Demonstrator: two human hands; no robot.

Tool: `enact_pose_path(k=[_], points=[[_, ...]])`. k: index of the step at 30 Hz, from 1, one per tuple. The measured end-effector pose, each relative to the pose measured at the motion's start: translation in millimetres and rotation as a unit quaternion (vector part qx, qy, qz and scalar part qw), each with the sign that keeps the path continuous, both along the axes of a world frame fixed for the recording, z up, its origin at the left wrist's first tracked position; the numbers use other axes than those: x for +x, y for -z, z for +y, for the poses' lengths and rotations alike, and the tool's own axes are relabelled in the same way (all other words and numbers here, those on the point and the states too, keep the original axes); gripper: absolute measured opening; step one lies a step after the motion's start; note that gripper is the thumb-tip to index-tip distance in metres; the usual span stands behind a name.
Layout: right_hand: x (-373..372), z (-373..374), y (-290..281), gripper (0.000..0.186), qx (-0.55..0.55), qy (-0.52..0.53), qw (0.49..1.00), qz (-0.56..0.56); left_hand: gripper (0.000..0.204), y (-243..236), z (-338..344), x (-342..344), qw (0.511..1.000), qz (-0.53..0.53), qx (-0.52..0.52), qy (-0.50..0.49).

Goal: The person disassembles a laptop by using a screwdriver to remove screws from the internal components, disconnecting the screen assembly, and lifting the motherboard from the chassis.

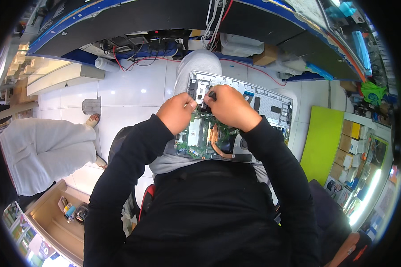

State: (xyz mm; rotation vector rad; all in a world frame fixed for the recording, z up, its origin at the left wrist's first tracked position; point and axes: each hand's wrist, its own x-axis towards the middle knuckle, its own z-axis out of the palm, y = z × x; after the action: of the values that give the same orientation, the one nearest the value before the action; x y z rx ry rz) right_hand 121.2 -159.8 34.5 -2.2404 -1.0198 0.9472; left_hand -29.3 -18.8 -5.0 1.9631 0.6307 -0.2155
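Hands meet over the opened laptop: the right hand (231,108) is curled shut around a small dark tool (212,95), only its tip showing above the knuckles, and the left hand (178,111) is closed too, fingertips pinched together right beside it; what it pinches, I cannot tell. Both sit on the upper left part of the laptop chassis (272,104), which rests across the person's lap on grey trousers (199,62). Just below the hands lies the green circuit board (201,138) with a copper heat pipe (216,142) curving across it, running toward the body. The chassis stretches its long side from the hands off to the right, so the right hand covers more of it. Beyond: white floor tiles (133,89), a tangle of cables (140,51) under the counter, another person in light trousers (44,151) at left, a green panel (323,138) at right.
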Motion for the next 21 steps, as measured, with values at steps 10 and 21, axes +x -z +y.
enact_pose_path(k=[10,21], points=[[1.8,-112.6,-72.7,0.016,0.003,-0.058,0.994,-0.088,0.024,-18.2,4.9,-17.1,0.997,0.009,-0.071,0.003],[25.3,-203.0,-55.7,0.017,0.1,0.21,0.966,-0.11,0.019,-42.4,56.7,-23.9,0.986,-0.028,-0.15,-0.07]])
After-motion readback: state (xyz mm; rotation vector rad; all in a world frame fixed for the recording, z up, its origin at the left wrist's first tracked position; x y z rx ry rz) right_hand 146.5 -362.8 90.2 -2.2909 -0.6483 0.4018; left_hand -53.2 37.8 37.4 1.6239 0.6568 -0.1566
